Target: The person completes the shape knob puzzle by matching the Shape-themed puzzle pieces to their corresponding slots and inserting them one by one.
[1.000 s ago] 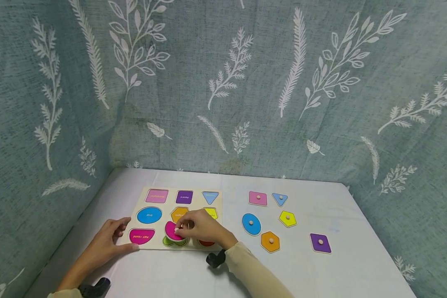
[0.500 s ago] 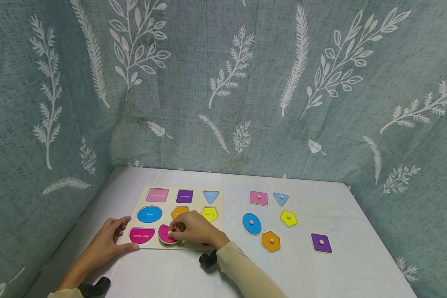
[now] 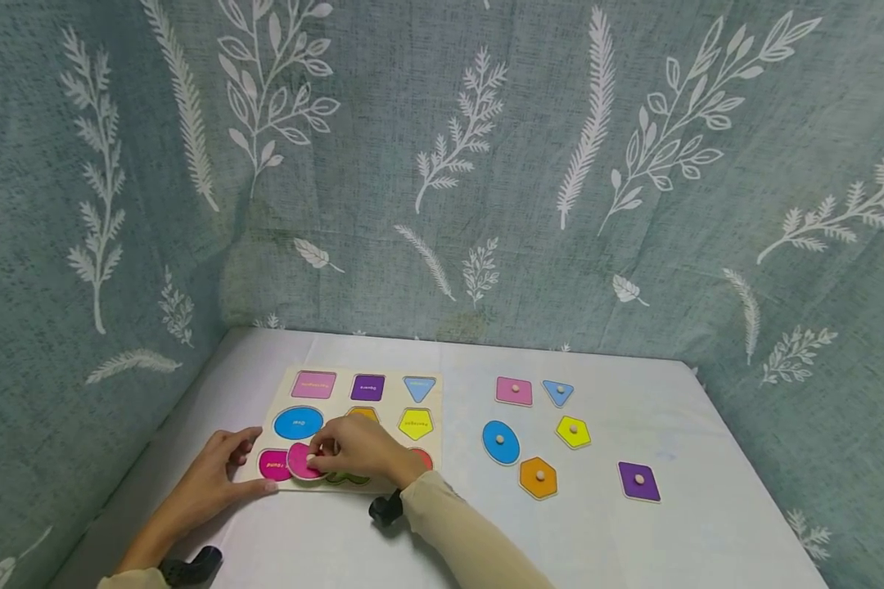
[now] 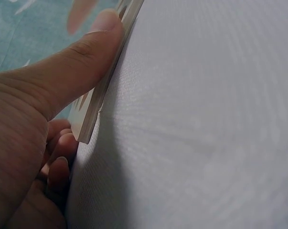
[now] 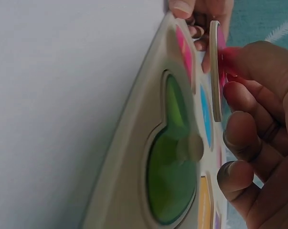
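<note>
Over the front left part of a wooden shape-puzzle board [image 3: 389, 407], my right hand [image 3: 364, 448] pinches the knob of a magenta half-round piece [image 3: 298, 463]. The right wrist view shows that piece edge-on, raised off the board. It overlaps the magenta "Half round" recess [image 3: 271, 465] in the head view. My left hand [image 3: 217, 468] holds the board's near left corner, thumb along the front edge and fingers curled by the left side. A green knobbed piece [image 5: 170, 167] sits in its recess, partly hidden by my right hand in the head view.
Right of the board lie loose knobbed pieces: a pink rectangle [image 3: 514, 391], blue triangle [image 3: 557, 393], blue oval [image 3: 501, 443], yellow pentagon [image 3: 573, 433], orange hexagon [image 3: 538, 478] and purple square [image 3: 638, 482]. A leaf-patterned curtain [image 3: 383, 164] stands behind the white table [image 3: 486, 532].
My right hand has carried the half-round piece leftward from above the green shape to the half-round recess. The left hand has stayed at the board's corner.
</note>
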Demonstrator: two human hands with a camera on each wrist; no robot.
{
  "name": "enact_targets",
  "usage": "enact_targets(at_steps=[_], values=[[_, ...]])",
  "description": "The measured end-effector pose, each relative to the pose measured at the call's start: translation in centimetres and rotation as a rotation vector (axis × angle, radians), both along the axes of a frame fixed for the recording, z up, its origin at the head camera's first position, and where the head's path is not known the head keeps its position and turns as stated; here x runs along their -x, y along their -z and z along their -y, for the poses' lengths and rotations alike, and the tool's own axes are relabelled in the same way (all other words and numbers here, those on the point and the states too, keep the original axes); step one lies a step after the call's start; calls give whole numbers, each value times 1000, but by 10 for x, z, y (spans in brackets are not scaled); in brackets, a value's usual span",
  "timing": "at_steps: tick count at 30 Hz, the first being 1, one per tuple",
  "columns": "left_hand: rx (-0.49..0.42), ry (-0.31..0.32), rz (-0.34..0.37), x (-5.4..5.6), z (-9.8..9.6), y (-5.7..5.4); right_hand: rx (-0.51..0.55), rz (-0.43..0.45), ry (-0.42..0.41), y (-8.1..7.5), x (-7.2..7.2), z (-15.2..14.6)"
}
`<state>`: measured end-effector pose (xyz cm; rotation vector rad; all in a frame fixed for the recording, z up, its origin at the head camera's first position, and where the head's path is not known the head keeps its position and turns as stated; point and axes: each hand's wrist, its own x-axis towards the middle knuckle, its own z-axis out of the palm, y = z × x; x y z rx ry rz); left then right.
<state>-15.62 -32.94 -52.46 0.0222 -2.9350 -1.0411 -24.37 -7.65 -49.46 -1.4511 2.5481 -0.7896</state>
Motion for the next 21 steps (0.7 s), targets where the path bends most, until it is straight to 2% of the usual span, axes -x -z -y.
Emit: enact_targets(at_steps=[6, 16, 21], values=[[-7, 28, -30, 1, 3, 2, 9, 58, 32, -2, 1, 10], [9, 24, -18, -1, 1, 0, -67, 2, 57, 2, -2, 26], [14, 24, -29, 0, 1, 0, -66, -25, 52, 1, -3, 33]])
